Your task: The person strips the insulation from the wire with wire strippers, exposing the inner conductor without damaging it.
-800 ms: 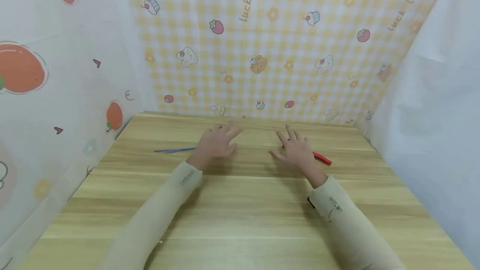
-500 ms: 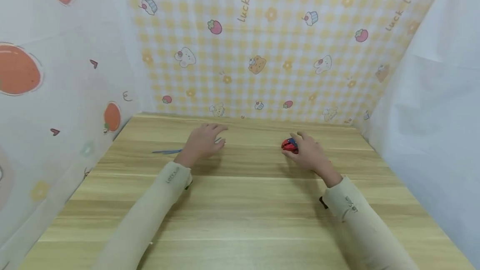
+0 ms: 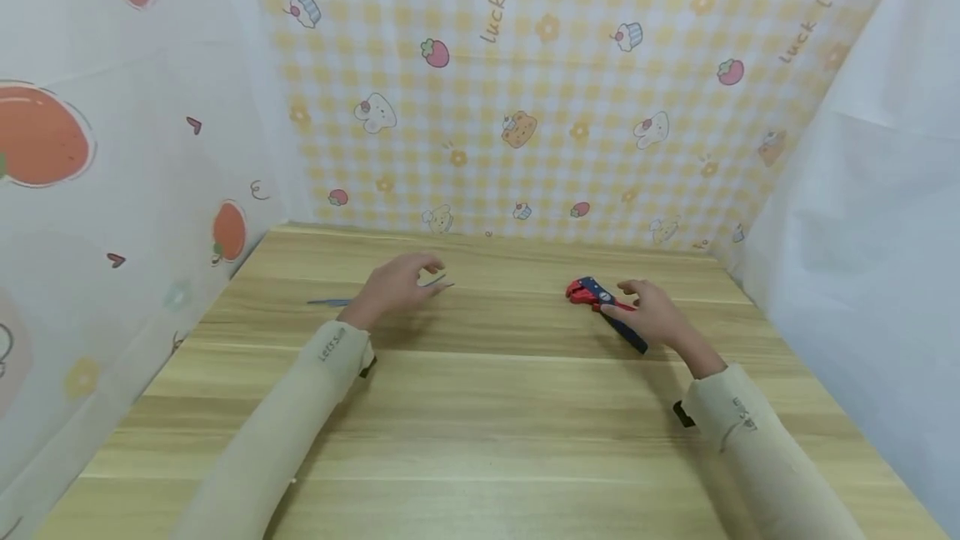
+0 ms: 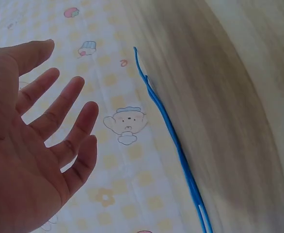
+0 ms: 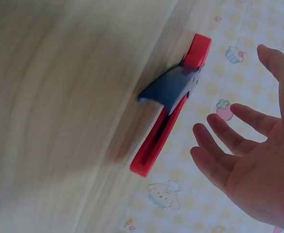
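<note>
In the head view my left hand [image 3: 392, 286] hovers over thin blue wires [image 3: 324, 302] on the table, hiding their middle part. The left wrist view shows the fingers of that hand [image 4: 35, 131] spread and loosely bent, apart from the wires [image 4: 173, 136], which lie close together lengthwise. To the right lies a wire stripper [image 3: 588, 290], with a red and dark blue head and one red and one dark handle. My right hand [image 3: 654, 315] is above its handle end and covers part of it. The right wrist view has the right hand [image 5: 253, 155] holding nothing, beside the stripper [image 5: 168, 90].
The wood-grain table [image 3: 480, 423] spreads under both arms. A checked cloth backdrop [image 3: 480, 107] rises at its far edge. A printed white sheet [image 3: 150, 148] closes the left side, and a plain white sheet [image 3: 862, 232] hangs on the right.
Both hands have drawn apart and back toward the person, the left moving left, the right moving right. More of the wire stripper now shows. Wires and stripper appear to lie still.
</note>
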Motion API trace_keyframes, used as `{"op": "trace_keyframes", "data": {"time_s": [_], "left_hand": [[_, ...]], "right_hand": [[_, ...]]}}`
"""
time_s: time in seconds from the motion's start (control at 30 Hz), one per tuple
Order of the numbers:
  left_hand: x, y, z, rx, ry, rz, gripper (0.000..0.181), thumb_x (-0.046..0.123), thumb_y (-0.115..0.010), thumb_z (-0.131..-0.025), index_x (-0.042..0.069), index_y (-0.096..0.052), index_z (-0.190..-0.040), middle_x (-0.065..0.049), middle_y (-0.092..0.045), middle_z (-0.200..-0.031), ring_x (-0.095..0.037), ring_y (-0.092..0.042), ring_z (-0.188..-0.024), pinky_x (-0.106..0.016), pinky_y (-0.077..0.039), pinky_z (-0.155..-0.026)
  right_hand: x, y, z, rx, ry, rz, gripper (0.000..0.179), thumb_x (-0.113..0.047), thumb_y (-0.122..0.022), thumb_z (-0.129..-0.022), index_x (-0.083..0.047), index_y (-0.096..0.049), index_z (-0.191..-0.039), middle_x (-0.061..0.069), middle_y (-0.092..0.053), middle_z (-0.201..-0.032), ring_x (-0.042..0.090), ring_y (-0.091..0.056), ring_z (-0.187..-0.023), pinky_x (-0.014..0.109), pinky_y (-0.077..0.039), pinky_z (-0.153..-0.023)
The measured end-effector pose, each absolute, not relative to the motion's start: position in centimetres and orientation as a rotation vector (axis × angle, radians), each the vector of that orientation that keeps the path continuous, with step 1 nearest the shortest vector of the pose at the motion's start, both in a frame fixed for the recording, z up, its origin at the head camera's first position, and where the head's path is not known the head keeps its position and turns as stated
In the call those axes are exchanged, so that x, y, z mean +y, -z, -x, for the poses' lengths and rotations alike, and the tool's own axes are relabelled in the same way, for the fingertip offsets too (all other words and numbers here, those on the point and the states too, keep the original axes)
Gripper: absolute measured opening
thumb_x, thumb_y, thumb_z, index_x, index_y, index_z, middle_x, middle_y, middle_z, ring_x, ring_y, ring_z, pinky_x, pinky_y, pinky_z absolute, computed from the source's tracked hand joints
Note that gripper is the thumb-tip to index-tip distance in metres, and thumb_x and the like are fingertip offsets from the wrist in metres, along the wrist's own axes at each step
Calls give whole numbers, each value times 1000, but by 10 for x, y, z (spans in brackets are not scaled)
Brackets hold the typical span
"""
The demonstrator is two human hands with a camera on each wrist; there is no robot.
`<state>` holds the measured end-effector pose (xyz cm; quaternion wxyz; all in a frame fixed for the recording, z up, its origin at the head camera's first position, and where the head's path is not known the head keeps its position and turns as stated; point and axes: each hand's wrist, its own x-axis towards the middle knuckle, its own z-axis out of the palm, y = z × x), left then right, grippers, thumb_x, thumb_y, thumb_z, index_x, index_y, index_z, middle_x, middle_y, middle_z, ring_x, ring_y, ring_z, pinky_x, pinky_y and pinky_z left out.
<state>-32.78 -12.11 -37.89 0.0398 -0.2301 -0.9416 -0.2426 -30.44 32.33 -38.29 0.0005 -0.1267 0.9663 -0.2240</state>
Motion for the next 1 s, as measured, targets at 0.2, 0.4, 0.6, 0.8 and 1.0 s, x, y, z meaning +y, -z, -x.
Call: {"op": "trace_keyframes", "data": {"time_s": [0.2,0.4,0.6,0.8,1.0], "left_hand": [[-128,387,336,-2971,775,601,36,32,-64,-96,11,-64,-126,-5,-66,-125,-32,-58,-119,-56,-47,-94],[-134,392,339,-3034,771,474,28,33,-62,-98,13,-68,-116,-4,-67,-120,-31,-58,-116,-58,-45,-94],[-137,395,342,-3068,773,411,23,29,-63,-97,13,-69,-114,-5,-66,-121,-32,-58,-115,-60,-44,-93],[-137,399,348,-3113,780,405,25,25,-66,-95,14,-69,-117,-5,-66,-125,-34,-57,-117,-61,-43,-94],[-138,398,350,-3127,815,395,24,19,-68,-92,13,-70,-115,-6,-66,-124,-34,-56,-119,-63,-39,-98]], "right_hand": [[335,389,306,3024,718,348,74,-47,-61,-96,10,-44,-140,33,-49,-137,51,-52,-119,59,-46,-95],[349,394,307,2982,759,278,72,-45,-62,-96,11,-46,-138,34,-50,-135,49,-54,-116,56,-49,-92],[357,399,309,2940,800,253,71,-48,-63,-95,11,-51,-134,33,-55,-130,47,-56,-115,53,-51,-91],[361,403,310,2935,811,225,70,-48,-64,-94,8,-52,-134,30,-57,-129,45,-55,-117,54,-50,-93],[359,402,311,2919,873,248,67,-40,-65,-96,10,-47,-137,29,-59,-126,46,-57,-115,53,-50,-93]]}}
